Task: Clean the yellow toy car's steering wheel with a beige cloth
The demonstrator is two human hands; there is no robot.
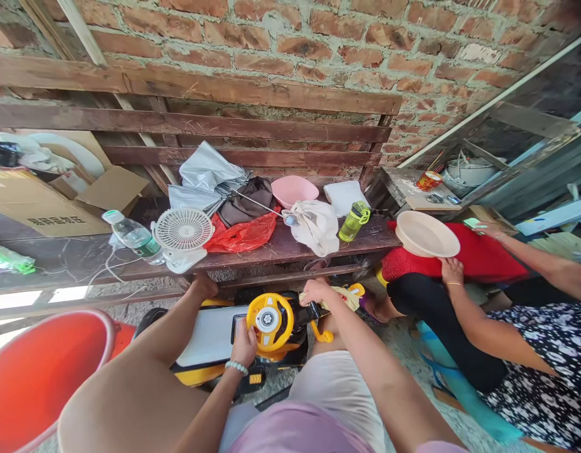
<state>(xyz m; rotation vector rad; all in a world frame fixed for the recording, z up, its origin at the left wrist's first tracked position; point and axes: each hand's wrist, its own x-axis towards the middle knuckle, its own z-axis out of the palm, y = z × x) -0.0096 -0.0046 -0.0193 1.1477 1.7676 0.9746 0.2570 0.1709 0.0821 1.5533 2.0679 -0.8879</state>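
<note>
A yellow and black toy ride-on car (210, 340) stands on the ground in front of me, below a wooden bench. My left hand (244, 344), with a bead bracelet at the wrist, is closed on the rim of the car's yellow steering wheel (270, 319). My right hand (315, 292) is closed in a fist on a pale yellow part of the car (349, 296) just right of the wheel. What exactly it grips is partly hidden. My bare knees reach forward on both sides of the car.
The dark wooden bench (83, 258) holds a water bottle (132, 234), a small white fan (183, 234), a red bag, a pink bowl (293, 189), a white cloth and a green bottle (354, 221). An orange tub (40, 371) is at left. A person at right holds a beige plate (426, 234).
</note>
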